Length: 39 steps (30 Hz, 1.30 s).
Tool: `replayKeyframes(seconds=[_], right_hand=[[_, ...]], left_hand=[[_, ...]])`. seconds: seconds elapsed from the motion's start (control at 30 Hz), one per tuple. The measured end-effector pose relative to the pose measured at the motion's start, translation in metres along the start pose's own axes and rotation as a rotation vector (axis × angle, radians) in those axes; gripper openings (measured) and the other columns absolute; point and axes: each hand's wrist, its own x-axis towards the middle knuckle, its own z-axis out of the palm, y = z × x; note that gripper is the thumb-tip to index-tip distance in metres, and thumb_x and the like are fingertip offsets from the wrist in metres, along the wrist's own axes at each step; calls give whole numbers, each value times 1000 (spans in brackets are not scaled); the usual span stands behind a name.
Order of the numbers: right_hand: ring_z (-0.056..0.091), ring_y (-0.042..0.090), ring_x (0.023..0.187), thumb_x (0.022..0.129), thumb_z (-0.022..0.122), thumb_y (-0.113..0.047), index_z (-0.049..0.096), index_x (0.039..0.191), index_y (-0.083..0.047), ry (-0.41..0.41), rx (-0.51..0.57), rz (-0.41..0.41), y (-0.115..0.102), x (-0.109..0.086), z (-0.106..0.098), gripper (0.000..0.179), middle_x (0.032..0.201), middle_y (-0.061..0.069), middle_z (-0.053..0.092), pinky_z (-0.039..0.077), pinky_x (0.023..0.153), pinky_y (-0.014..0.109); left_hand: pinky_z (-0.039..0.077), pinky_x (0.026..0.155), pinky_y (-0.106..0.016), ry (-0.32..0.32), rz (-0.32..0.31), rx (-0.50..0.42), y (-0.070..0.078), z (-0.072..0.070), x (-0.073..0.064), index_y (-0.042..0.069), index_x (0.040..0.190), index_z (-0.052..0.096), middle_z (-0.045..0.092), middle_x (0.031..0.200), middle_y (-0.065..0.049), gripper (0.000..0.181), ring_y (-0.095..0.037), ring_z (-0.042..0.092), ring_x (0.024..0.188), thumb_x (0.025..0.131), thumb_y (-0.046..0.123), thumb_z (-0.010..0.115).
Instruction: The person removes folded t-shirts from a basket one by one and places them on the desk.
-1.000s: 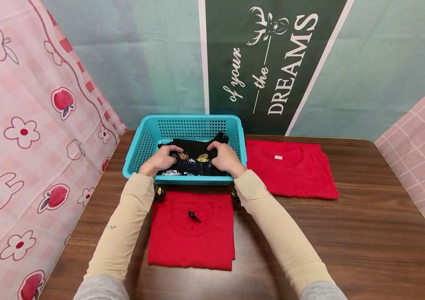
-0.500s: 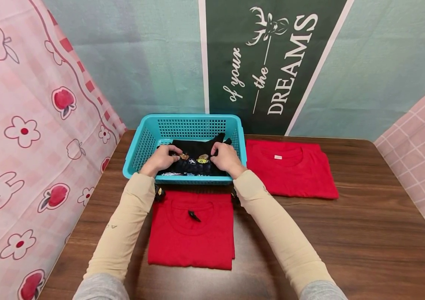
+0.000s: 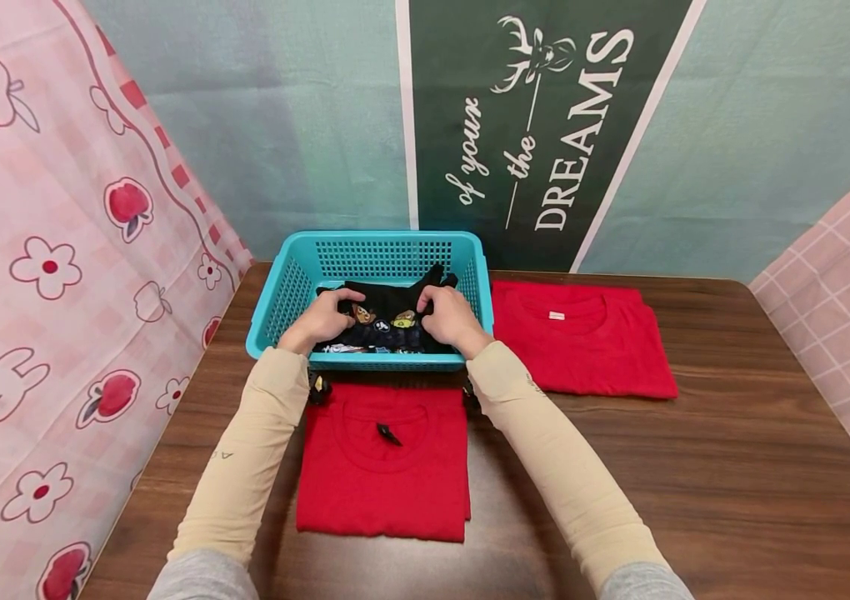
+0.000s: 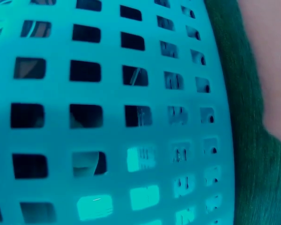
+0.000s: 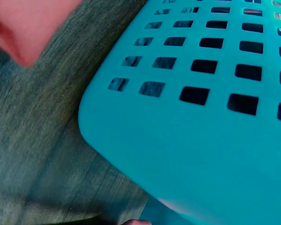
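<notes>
In the head view, a black garment with cartoon prints [image 3: 387,297] lies bunched inside a turquoise plastic basket [image 3: 383,362]. My left hand [image 3: 322,317] reaches over the basket's front rim and grips the garment's left side. At its right side, my right hand [image 3: 451,315] pinches the cloth between thumb and fingers. White and blue printing shows along the garment's front edge; the fingertips are partly buried in the fabric. Both wrist views are filled mostly by the perforated basket wall [image 4: 114,136], and the grip cannot be seen there.
A folded red T-shirt [image 3: 383,492] with a small black object [image 3: 388,434] at its neckline lies in front of the basket, between my forearms. Another folded red T-shirt [image 3: 582,350] lies right of the basket on the wooden table [image 3: 732,467]. Patterned cloth hangs around the table.
Both hands stay at the garment's sides and shift only slightly. The black cloth and its cartoon prints move a little between them. The basket and the red T-shirts stay put.
</notes>
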Motion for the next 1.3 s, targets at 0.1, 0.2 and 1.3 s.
replayKeyframes(seconds=[0.1, 0.2, 1.3], right_hand=[[53, 26, 97, 87, 61, -9, 62, 94, -10, 25, 2, 3, 0, 1, 0, 7, 105, 12, 60, 49, 78, 40], [54, 25, 94, 87, 66, -15, 60, 91, -12, 58, -2, 23, 0, 1, 0, 7, 99, 10, 61, 50, 76, 41], [54, 31, 115, 92, 56, -8, 66, 113, -13, 201, 122, -2, -1, -3, -4, 23, 123, 14, 60, 44, 102, 48]], left_hand=[[32, 54, -29, -10, -5, -6, 1, 0, 0, 8, 137, 51, 34, 149, -20, 49, -13, 25, 48, 91, -5, 49], [32, 53, -28, -18, -14, -15, 1, -1, -1, 8, 137, 52, 32, 150, -19, 47, -12, 24, 46, 91, -4, 49], [33, 56, -31, 93, 114, -18, 0, 1, 0, 10, 138, 51, 39, 147, -19, 50, -14, 24, 46, 90, -5, 53]])
